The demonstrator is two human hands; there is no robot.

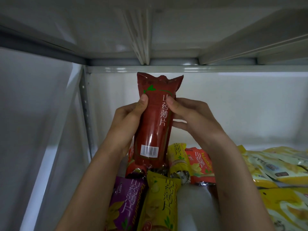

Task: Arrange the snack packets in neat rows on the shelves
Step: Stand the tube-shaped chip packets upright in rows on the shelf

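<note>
1. A white shelf (191, 204) is seen, with a pale back wall far behind and another shelf board above it.
2. A loose heap of yellow packets (275, 174) is spread flat on the right side of the shelf.
3. A dark red packet (154, 124) is held upright in the air, near the middle, above the other packets. Its crimped top is pointed up and its barcode is low down.
4. The left hand (126, 124) is wrapped round the left side of the red packet, with the thumb pressed on the front.
5. The right hand (190, 117) is wrapped round the right side, thumb on the front and fingers behind.
6. Below, a purple packet (126, 200) and a yellow packet (160, 202) are laid side by side, touching, at the near edge.
7. Behind them, a second yellow packet (179, 164) and an orange packet (200, 165) are laid in a far row.
8. The placing step seems to be in hand. Next, the red packet most likely needs to be brought down and lined up straight beside the others, without the rows being knocked.
</note>
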